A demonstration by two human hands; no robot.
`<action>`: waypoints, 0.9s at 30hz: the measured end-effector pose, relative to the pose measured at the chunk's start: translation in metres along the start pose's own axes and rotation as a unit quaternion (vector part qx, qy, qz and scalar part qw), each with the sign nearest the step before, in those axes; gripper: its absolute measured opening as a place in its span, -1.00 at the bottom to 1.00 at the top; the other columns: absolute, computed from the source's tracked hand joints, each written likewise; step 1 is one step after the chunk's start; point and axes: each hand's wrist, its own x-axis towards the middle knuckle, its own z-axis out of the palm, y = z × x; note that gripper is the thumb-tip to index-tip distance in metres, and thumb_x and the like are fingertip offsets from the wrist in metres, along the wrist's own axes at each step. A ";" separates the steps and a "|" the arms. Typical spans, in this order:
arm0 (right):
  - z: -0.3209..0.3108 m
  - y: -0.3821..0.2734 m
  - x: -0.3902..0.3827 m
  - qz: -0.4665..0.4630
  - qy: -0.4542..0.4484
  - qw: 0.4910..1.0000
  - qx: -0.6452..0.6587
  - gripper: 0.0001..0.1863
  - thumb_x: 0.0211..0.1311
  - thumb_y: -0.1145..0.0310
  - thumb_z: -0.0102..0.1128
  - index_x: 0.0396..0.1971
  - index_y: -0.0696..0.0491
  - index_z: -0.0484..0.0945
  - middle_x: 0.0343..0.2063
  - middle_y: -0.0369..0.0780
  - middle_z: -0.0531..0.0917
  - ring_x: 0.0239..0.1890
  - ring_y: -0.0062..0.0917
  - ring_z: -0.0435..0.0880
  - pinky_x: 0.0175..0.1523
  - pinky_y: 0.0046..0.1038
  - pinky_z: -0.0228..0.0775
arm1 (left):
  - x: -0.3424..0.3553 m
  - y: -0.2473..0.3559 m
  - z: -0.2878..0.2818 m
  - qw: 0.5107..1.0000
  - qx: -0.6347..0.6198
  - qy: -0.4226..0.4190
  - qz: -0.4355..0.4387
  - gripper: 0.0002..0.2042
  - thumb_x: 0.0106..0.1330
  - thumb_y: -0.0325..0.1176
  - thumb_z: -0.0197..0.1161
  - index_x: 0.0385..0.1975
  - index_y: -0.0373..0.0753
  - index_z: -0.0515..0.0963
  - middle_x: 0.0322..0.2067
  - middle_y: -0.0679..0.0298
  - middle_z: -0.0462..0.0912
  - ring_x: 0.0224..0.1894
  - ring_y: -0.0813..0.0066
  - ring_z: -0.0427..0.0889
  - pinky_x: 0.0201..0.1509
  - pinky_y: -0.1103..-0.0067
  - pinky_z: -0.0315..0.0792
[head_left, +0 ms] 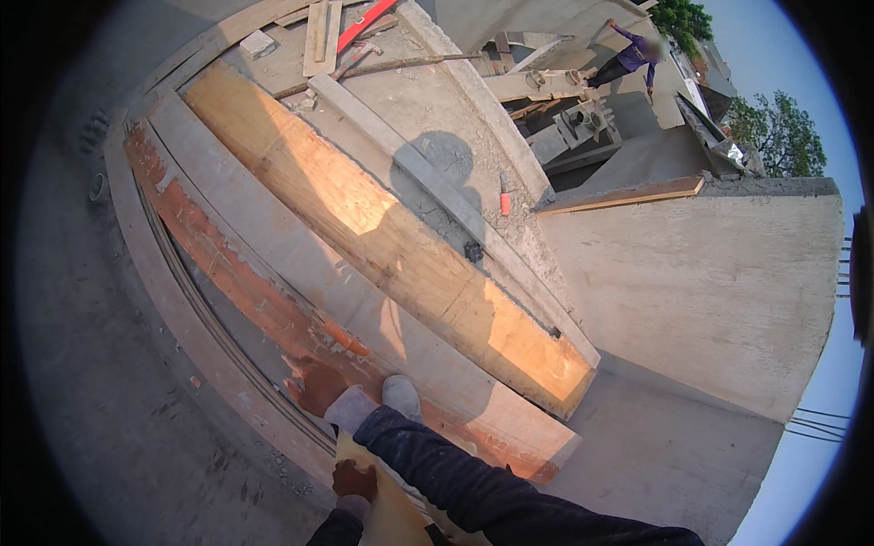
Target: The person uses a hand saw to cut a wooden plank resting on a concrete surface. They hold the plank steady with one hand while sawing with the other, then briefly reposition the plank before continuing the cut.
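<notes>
My right hand (320, 386) reaches across from the lower right, over a plank with worn orange-red paint (228, 259). Its fingers look spread toward the plank, and nothing shows in them. Closer to me, my left hand (355, 480) is curled against a tan surface (391, 510), which may be cloth or board. Whatever its fingers hold is hidden. A pale, dusty shoe (401, 398) rests on the boards beside my right wrist.
A grey plank (300, 246) and a plywood panel (364, 209) lie alongside. Farther off are a concrete strip (410, 164), an orange-handled tool (505, 202), a red level-like bar (366, 23) and a concrete wall (692, 282). A person in purple (633, 55) stands at the back.
</notes>
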 end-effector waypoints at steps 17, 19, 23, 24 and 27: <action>-0.016 0.000 -0.003 0.025 -0.015 1.000 -0.009 -0.41 0.37 0.22 0.11 0.35 0.11 0.35 0.07 0.01 0.60 0.10 -0.11 0.60 0.23 -0.18 0.42 | 0.003 -0.001 0.000 1.000 0.014 -0.007 0.005 -0.44 0.17 0.02 0.40 0.06 -0.26 0.56 0.09 0.08 0.56 0.17 0.09 0.56 0.25 0.26 0.46; -0.010 0.014 -0.006 0.000 0.048 0.999 -0.014 -0.42 0.36 0.24 0.15 0.34 0.10 0.37 -0.05 -0.02 0.67 0.02 -0.12 0.64 0.16 -0.16 0.45 | 0.002 0.002 0.002 1.000 0.012 -0.003 0.010 -0.46 0.18 0.02 0.41 0.04 -0.22 0.56 0.09 0.09 0.58 0.18 0.10 0.56 0.28 0.28 0.43; -0.027 -0.003 -0.009 0.021 0.016 0.999 -0.033 -0.42 0.34 0.23 0.17 0.32 0.10 0.39 -0.10 -0.06 0.68 -0.03 -0.14 0.65 0.11 -0.17 0.46 | 0.002 -0.007 -0.001 1.000 -0.003 -0.001 0.005 -0.44 0.18 0.02 0.40 0.06 -0.25 0.56 0.09 0.07 0.56 0.16 0.09 0.56 0.24 0.26 0.47; -0.027 -0.003 -0.010 0.015 0.022 0.999 -0.036 -0.42 0.34 0.22 0.18 0.32 0.10 0.40 -0.12 -0.07 0.68 -0.04 -0.15 0.65 0.10 -0.18 0.46 | 0.002 -0.008 -0.001 1.000 -0.001 -0.002 0.003 -0.44 0.17 0.01 0.40 0.06 -0.25 0.56 0.09 0.07 0.56 0.16 0.09 0.56 0.24 0.26 0.47; -0.026 0.003 -0.013 0.006 0.042 0.998 -0.039 -0.43 0.34 0.22 0.18 0.31 0.09 0.41 -0.17 -0.09 0.67 -0.05 -0.16 0.64 0.10 -0.20 0.45 | 0.001 -0.004 0.000 1.000 0.000 -0.005 0.004 -0.45 0.17 0.01 0.41 0.06 -0.25 0.55 0.09 0.07 0.56 0.17 0.09 0.55 0.26 0.27 0.45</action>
